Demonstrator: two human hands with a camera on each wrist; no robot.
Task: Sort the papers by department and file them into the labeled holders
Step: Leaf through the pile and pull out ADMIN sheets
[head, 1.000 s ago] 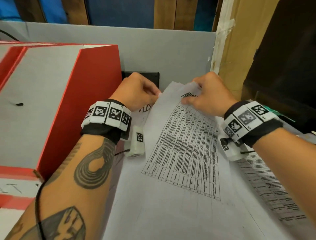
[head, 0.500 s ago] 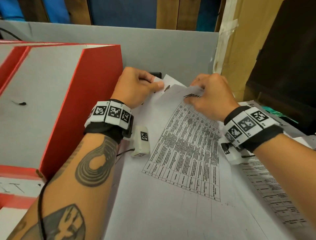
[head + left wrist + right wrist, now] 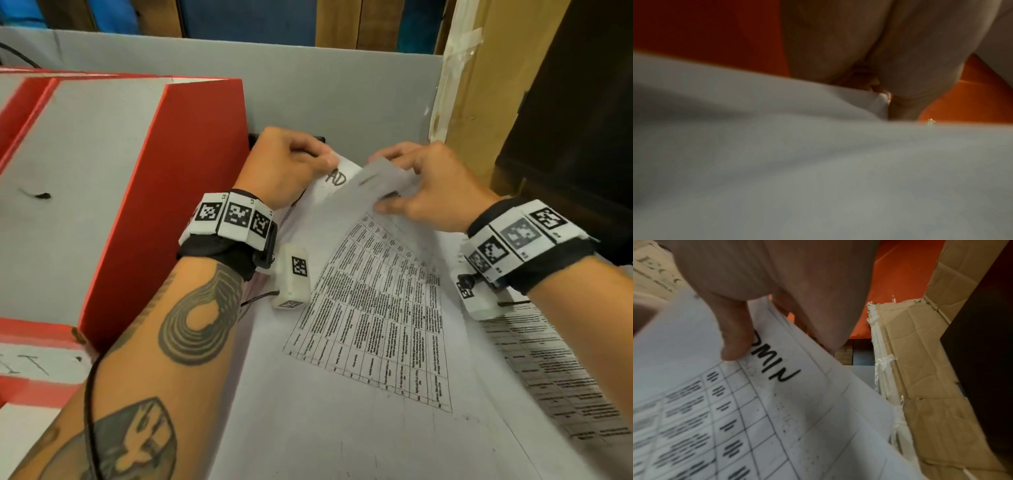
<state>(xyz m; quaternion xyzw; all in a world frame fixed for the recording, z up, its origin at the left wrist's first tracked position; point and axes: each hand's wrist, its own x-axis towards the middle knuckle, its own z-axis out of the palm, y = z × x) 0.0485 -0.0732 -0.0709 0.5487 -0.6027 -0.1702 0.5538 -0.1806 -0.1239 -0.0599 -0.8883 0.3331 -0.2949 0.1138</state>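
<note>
Papers lie fanned in front of me, right of the red holder, far edges raised toward the grey back wall. Since half a second ago my right hand has curled the top sheet's far edge up and toward me, and the sheet beneath now shows a handwritten "AD" that was hidden before. My left hand sits much where it was, at that lower sheet's top left corner.

Right wrist view: the top sheet's heading reads "DMIN" past my thumb, with the table grid under it; a torn cardboard box stands to the right. Head view loses that heading in the curl. Left wrist view: only blurred paper, red behind, and my fingers meeting at a paper edge.

Left hand: knuckles up, fingers curled, pinching the lower sheet's corner. Right hand: thumb on the printed face, fingers behind, gripping the top sheet. Hands near, not touching. Marker bands on both wrists.
</note>
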